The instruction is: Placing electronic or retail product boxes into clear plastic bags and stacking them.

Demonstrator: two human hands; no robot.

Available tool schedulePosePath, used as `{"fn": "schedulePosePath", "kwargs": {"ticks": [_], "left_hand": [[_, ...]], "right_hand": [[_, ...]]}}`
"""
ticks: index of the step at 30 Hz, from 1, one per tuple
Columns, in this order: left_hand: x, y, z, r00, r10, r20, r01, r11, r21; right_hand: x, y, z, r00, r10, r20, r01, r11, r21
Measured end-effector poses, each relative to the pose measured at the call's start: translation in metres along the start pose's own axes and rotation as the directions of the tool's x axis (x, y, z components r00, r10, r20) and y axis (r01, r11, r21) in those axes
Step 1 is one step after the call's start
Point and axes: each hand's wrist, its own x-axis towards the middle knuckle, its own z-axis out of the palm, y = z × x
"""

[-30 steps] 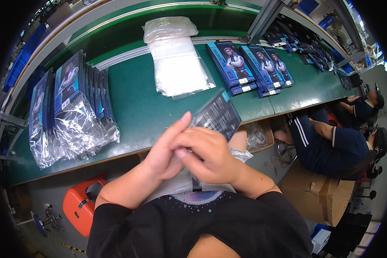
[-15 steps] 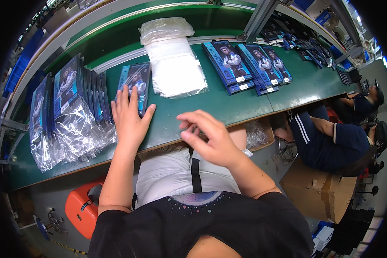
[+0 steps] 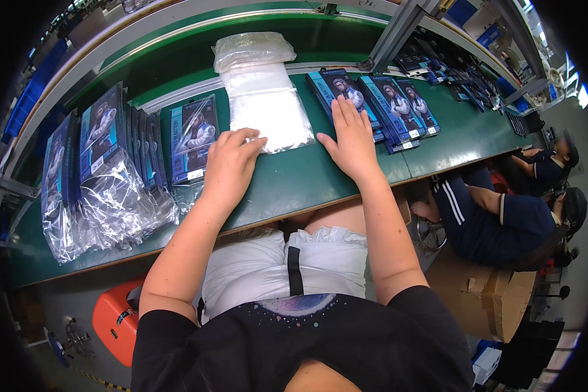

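Note:
My left hand [image 3: 232, 166] is bent at the fingers, its fingertips at the lower left corner of a stack of clear plastic bags [image 3: 268, 108]. No held thing shows in it. My right hand [image 3: 354, 144] is open, its fingers stretched over the front of a dark blue printed box [image 3: 325, 90], partly hiding it. I cannot tell whether they touch. To the left of my left hand lies a similar flat box [image 3: 193, 140] inside a clear bag, the loose bag end toward me.
Several bagged boxes [image 3: 101, 130] stand in a row at the left, bag ends crumpled toward me. More boxes [image 3: 398, 111] lie to the right on the green table [image 3: 281, 189]. An orange stool [image 3: 115, 320], a carton [image 3: 490, 294] and a seated person [image 3: 503, 222] are nearby.
My left hand has left the bagged box and moved right to the bags. My right hand has reached forward and right over the blue box, its fingers straightening. The bagged box sits slightly farther left.

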Motion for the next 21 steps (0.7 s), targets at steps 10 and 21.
{"fn": "schedulePosePath", "kwargs": {"ticks": [10, 21], "left_hand": [[0.010, 0.004, -0.001, 0.998, 0.040, -0.041, -0.039, 0.999, 0.027], [0.008, 0.004, 0.001, 0.996, -0.021, -0.087, 0.008, 0.989, -0.149]], "right_hand": [[0.000, -0.010, -0.018, 0.989, 0.143, 0.040, -0.142, 0.989, -0.029], [-0.004, -0.016, -0.037, 0.892, 0.436, 0.115, -0.447, 0.890, 0.093]]}}
